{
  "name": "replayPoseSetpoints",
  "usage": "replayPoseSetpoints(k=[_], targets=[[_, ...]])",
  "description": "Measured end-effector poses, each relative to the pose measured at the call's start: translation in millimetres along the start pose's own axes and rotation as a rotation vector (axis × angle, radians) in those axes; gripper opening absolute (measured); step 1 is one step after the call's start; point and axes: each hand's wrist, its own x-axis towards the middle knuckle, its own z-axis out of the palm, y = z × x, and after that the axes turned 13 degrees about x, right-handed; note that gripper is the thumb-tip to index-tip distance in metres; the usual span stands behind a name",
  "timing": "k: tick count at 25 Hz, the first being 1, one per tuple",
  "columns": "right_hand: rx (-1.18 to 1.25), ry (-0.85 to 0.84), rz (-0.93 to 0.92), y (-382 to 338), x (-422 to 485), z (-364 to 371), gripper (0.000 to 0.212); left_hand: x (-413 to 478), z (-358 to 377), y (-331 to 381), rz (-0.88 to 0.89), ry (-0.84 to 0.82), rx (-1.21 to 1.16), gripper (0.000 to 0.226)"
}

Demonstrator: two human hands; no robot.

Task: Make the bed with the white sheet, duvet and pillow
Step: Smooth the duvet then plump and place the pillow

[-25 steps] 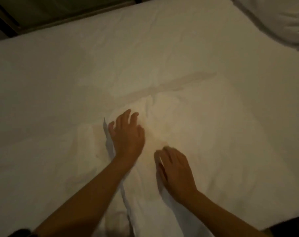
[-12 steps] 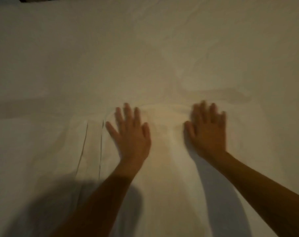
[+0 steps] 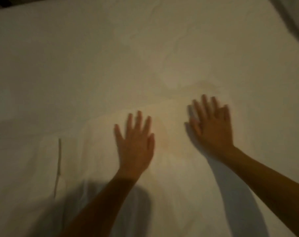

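Left hand [image 3: 136, 144] flat on white sheet [image 3: 76, 74], fingers spread, right hand [image 3: 211, 127] likewise, farther right, holding nothing

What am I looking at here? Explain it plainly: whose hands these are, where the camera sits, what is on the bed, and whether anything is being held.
There is no machine here. A person works with two bare hands, and the single camera sits on that person's head, looking forward and down, so both arms enter from the bottom edge. The left hand and the right hand lie palm down, fingers spread, on the white bedding that fills nearly the whole picture. Neither hand holds anything; they look to be smoothing the cloth flat. The right hand is blurred. A thin dark line, probably a seam or fold edge, runs to the left of the left hand. In the upper right corner lies a bulkier white fold, too blurred to name.
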Motion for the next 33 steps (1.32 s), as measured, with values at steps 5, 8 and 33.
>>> replayPoseSetpoints(k=[5,8,33], targets=[[-0.038,-0.005,0.149,78.4,11.0,-11.2,0.060,17.4,25.2,22.0,0.120,0.028,0.023,0.056],[0.023,0.120,0.131,41.4,-26.7,-6.0,0.056,-14.4,19.9,21.6,0.028,0.051,0.023,0.057],[0.064,0.048,-0.034,-101.0,-294.9,70.7,0.058,-293.3,-3.3,28.2,0.058,-0.125,-0.119,0.060]])
